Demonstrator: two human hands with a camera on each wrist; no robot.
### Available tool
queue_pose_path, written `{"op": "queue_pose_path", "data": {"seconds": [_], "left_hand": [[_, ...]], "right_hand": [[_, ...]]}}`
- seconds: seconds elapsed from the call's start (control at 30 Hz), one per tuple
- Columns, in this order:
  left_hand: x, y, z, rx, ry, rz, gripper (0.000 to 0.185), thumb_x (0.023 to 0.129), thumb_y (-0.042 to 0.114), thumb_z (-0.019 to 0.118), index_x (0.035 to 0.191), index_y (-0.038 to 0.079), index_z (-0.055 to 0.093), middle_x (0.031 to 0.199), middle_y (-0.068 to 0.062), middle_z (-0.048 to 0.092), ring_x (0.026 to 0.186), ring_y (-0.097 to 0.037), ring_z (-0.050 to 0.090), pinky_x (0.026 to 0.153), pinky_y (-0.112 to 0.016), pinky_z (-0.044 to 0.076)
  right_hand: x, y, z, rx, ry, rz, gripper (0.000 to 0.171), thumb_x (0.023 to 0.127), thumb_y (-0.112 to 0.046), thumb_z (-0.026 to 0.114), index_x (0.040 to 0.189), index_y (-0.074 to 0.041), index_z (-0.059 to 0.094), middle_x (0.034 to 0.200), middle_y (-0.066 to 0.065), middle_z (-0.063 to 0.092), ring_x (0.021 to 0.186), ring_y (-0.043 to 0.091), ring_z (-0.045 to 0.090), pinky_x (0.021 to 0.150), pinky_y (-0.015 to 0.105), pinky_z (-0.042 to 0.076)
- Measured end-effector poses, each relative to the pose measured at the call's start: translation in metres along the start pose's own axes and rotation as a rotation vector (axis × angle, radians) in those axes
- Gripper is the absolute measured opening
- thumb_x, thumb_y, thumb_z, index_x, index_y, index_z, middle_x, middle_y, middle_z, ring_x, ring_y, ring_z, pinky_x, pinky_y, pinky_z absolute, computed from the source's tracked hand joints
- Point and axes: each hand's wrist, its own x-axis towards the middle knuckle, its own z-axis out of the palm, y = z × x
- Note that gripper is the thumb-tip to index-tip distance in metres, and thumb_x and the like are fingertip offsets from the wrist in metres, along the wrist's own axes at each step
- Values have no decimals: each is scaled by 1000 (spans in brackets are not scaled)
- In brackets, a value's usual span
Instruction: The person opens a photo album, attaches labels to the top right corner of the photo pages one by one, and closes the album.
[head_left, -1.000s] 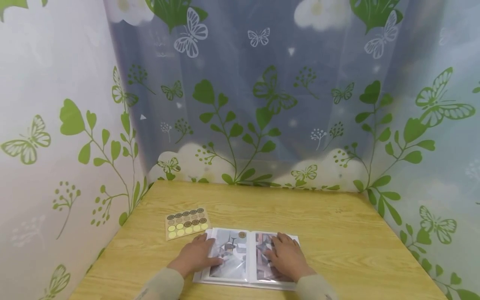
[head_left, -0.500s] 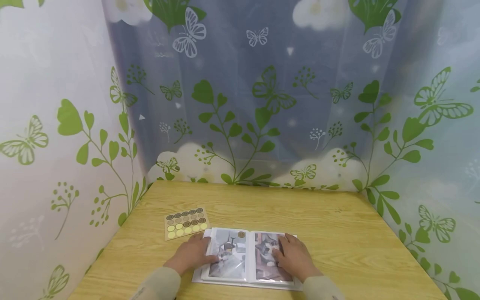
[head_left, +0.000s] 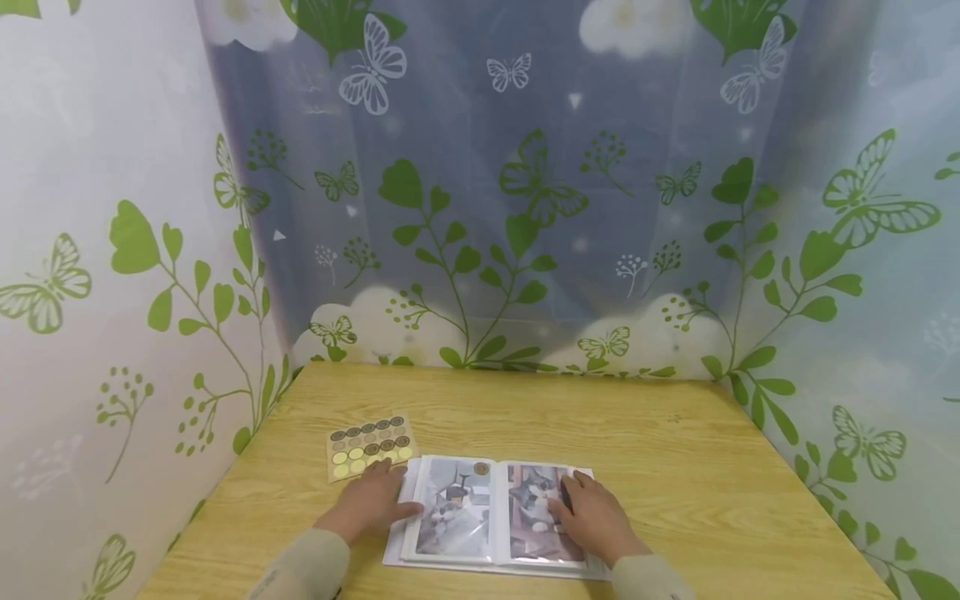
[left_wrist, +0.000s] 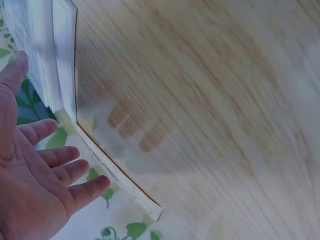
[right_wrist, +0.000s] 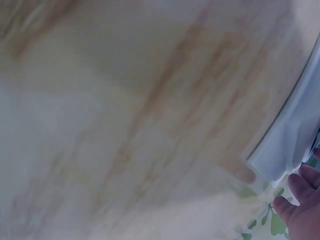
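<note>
A small white photo album (head_left: 500,517) lies spread on the table in the head view, with a picture under clear sleeves on each page. A round brown sticker (head_left: 482,469) sits at the top right of the left picture. My left hand (head_left: 369,500) is at the album's left edge, thumb over the margin and fingers extended toward the sticker sheet (head_left: 370,435). The left wrist view shows those fingers (left_wrist: 70,172) spread, holding nothing. My right hand (head_left: 596,517) rests on the right page's outer edge; only its fingertips (right_wrist: 300,189) appear in the right wrist view.
The sticker sheet carries rows of dark brown, tan and yellow rounds and lies just left of the album. Beneath everything is a wood-grain table (head_left: 675,467). A patterned curtain (head_left: 480,208) with leaves and butterflies encloses the back and sides.
My left hand has slid left off the page toward the sticker sheet. My right hand has shifted right to the page's outer edge, uncovering more of the right picture.
</note>
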Motion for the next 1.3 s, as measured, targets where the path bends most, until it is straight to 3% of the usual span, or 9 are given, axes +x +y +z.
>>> {"op": "queue_pose_path", "data": {"seconds": [0.47,0.73,1.3], "left_hand": [[7,-24,-11,-2,26,-41,79,89,53,67,140,-6,49,150,-29,38,135,-52,35,102,-68,37],[10,-44,-16,-47,34,-95,81,91,53,64,145,-3,44,145,-36,39,134,-55,33,100,-70,37],[26,-103,-30,-66,60,-225,80,94,53,59,138,-12,44,140,-43,37,129,-60,35,97,-71,39]], "right_hand": [[4,5,5,35,-90,101,61,98,-38,59,141,5,49,146,29,43,134,48,39,110,60,33],[4,7,5,27,-65,59,61,98,-38,59,139,6,50,144,30,44,132,49,41,109,61,34],[0,4,9,32,-37,33,59,97,-36,60,138,6,52,143,31,45,131,50,42,107,61,35]]}}
